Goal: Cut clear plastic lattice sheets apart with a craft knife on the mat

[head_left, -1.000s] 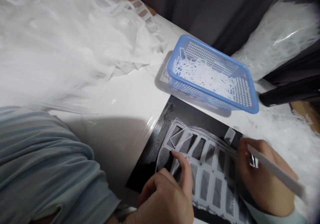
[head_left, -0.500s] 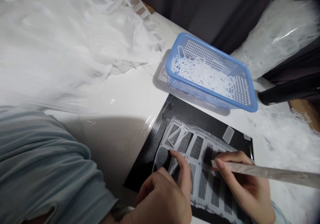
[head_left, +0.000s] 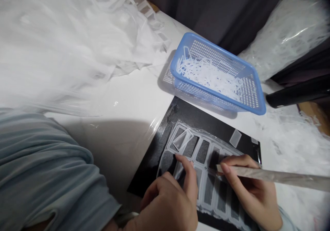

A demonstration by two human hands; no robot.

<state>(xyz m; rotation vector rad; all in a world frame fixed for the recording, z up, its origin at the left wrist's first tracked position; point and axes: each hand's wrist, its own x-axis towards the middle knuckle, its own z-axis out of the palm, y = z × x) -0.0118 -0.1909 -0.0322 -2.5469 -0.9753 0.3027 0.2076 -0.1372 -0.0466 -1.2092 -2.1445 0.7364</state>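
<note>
A clear plastic sheet of rectangular frames [head_left: 206, 179] lies on a black mat [head_left: 203, 111]. My right hand [head_left: 254, 193] grips a long, flat grey stick-like tool [head_left: 291, 178] like a pen. The tool's pale tip is over the sheet's middle; whether it touches cannot be made out. My left hand [head_left: 170, 200] rests at the sheet's left part, its index fingertip on a frame border and thumb apart, with nothing seen held. A loose clear rectangular piece [head_left: 182, 139] lies tilted over the upper-left frames, just beyond that fingertip. My hands hide parts of the sheet.
A blue basket [head_left: 219, 102] holding thin white plastic rings stands behind the mat. Clear plastic sheeting [head_left: 77, 45] is heaped at left. A filled clear bag [head_left: 291, 34], a black cylinder [head_left: 296, 92] and plastic scraps [head_left: 304, 145] are at right. A small clear piece [head_left: 235, 138] lies on the mat.
My right hand and the tool have shifted very slightly left and up. My left hand, the sheet and the loose piece stay where they were.
</note>
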